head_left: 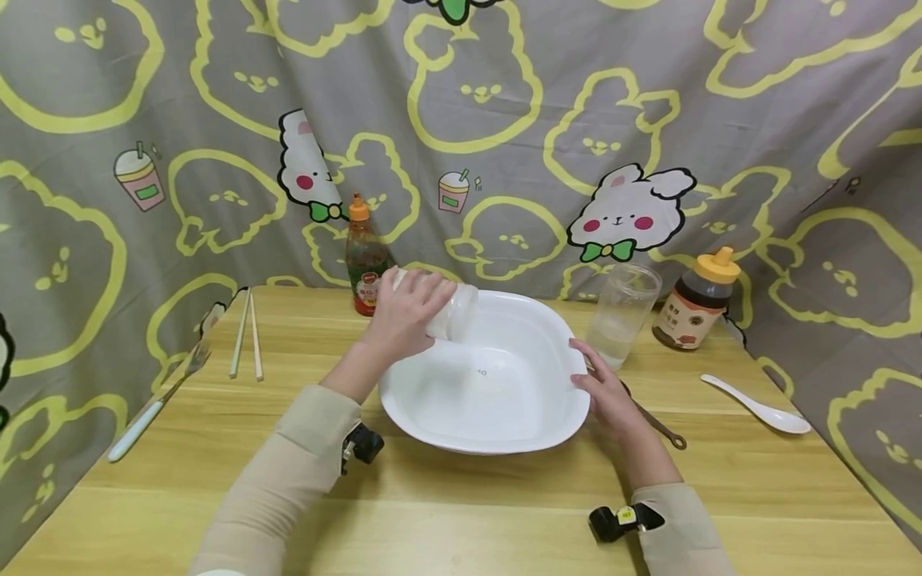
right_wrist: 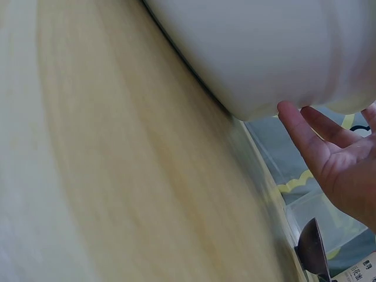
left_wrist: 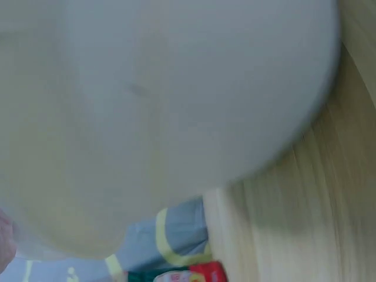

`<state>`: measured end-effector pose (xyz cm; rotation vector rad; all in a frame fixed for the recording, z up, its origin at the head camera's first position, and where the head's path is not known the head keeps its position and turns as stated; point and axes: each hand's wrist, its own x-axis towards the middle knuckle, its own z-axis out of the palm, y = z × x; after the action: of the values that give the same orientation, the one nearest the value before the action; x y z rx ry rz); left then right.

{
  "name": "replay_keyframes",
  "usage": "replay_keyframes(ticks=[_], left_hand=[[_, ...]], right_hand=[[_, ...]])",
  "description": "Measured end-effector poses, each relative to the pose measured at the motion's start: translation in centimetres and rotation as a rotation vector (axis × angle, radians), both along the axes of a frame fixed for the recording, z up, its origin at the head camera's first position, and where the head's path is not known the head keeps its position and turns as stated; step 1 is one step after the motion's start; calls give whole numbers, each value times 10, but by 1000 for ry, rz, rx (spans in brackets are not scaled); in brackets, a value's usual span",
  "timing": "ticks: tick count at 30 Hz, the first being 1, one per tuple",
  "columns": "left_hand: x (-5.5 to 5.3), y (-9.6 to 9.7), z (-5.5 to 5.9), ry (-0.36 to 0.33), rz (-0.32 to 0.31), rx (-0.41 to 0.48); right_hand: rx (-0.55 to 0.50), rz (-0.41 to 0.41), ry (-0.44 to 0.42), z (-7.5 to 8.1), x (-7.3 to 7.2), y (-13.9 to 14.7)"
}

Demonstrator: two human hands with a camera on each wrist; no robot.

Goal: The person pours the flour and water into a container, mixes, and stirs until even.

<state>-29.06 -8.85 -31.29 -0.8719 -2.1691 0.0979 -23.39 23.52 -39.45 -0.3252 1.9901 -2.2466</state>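
Left hand [head_left: 410, 310] is clamped round a translucent jar [head_left: 458, 314], tilted over the left side of the white basin [head_left: 497, 412]; the right hand [head_left: 612, 396], fingers apart, touches the basin's right rim, near a clear glass [head_left: 625, 316].

Head view bright, soft shadows; left wrist view dim, blurred.

A cartoon-print curtain [head_left: 389, 80], wooden table [head_left: 461, 512] and chopsticks [head_left: 255, 336] suggest a home.
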Motion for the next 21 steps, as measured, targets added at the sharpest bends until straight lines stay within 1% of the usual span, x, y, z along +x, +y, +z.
replay_keyframes(ticks=[3, 6, 11, 14, 17, 19, 21], left_hand=[[0, 2, 0, -15, -3, -3], [0, 2, -2, -37, 17, 24], [0, -1, -3, -73, 31, 15], [1, -1, -2, -89, 15, 28], [1, -2, 1, -104, -19, 57], [1, -2, 4, -108, -40, 47], [2, -1, 6, -123, -42, 56]], right_hand=[[0, 4, 6, 1, -1, 1], [0, 6, 8, 0, -1, 1], [-3, 3, 5, -1, -1, 0], [1, 4, 3, -1, -2, -1], [1, -1, 3, -1, -2, 0], [-2, -1, 7, -1, -2, 0], [-5, 0, 9, -2, -2, 0]])
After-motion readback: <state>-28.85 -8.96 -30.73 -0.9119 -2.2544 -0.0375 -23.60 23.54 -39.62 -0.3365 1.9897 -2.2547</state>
